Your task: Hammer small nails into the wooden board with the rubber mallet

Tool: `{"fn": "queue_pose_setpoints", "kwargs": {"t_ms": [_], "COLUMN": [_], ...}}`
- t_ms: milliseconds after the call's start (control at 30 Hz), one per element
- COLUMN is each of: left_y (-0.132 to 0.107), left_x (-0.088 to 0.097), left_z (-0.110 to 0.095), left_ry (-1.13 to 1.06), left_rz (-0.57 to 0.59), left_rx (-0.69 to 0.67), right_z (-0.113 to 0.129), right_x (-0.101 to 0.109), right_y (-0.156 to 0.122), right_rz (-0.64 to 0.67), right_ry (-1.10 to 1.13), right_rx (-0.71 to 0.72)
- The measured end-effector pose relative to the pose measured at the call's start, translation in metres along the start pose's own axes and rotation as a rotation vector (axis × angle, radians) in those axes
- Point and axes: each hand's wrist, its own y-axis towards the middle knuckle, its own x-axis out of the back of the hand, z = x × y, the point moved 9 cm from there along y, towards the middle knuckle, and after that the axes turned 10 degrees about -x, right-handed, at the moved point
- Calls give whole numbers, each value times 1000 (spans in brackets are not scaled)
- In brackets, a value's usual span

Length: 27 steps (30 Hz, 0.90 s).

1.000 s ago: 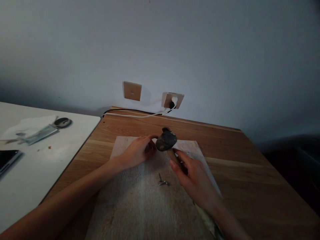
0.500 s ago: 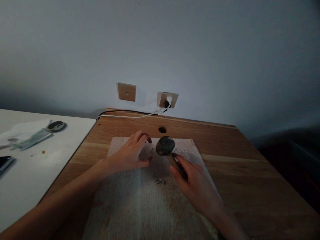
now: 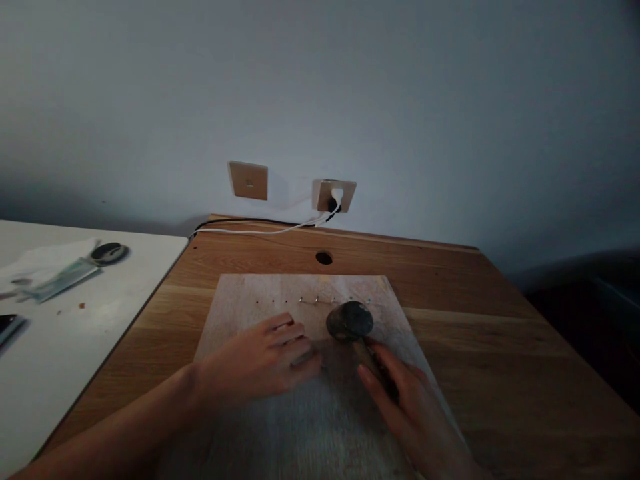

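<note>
My right hand (image 3: pixel 407 393) is wrapped round the wooden handle of a black-headed mallet (image 3: pixel 350 321), its head held above the right part of a pale wooden board (image 3: pixel 240 293). My left hand (image 3: pixel 280 353) reaches over the middle of the board with its fingers apart and bent downward, slightly blurred; the thumb is hidden. Across the far part of the board runs a row of small holes (image 3: pixel 273 301), continued to the right by several small metal nails or screws (image 3: pixel 317 299) standing in the wood. The left fingers cover the spot where loose metal pieces lay.
The board lies on a brown wooden desk (image 3: pixel 475 320) with a round cable hole (image 3: pixel 324 258). Cables (image 3: pixel 260 231) run along the wall to a socket (image 3: pixel 336 197). On the left, a white table (image 3: pixel 45 373) bears a dark round object (image 3: pixel 109 253), a packet (image 3: pixel 65 280) and a phone-like object (image 3: pixel 9 327).
My left hand has come down and nearer from the row of holes to the loose metal pieces, now hidden. The mallet in my right hand has shifted right and nearer.
</note>
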Motion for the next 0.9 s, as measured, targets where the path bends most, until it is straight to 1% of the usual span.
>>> {"fn": "queue_pose_setpoints", "kwargs": {"t_ms": [33,100,200,267,333,433,600,767,900], "left_y": [-4,-16,-41,-55,-63,-64,-57,-54,-53], "left_x": [1,-1,-15,-28,-37,-43,-45,-44,-42], "left_z": [10,35,74,91,99,101,102,100,98], "left_ry": [-36,-134,-271,-335,-385,-446,-483,-437,-374], "left_rz": [-21,-82,-157,-165,-167,-171,-177,-168,-149], "left_rx": [51,206,509,663,755,796,753,682,676], "right_z": [-1,-3,-7,-9,-8,-9,-9,-7,-7], "right_x": [0,1,-1,-2,-1,-2,-3,-1,-1], "right_y": [0,-1,-1,-1,0,0,0,0,-3], "right_rz": [6,12,34,33,16,7,10,2,-4], "right_ry": [6,18,15,11,23,17,17,4,27], "right_rx": [-5,-7,-18,-26,-27,-43,-43,-25,-24]}}
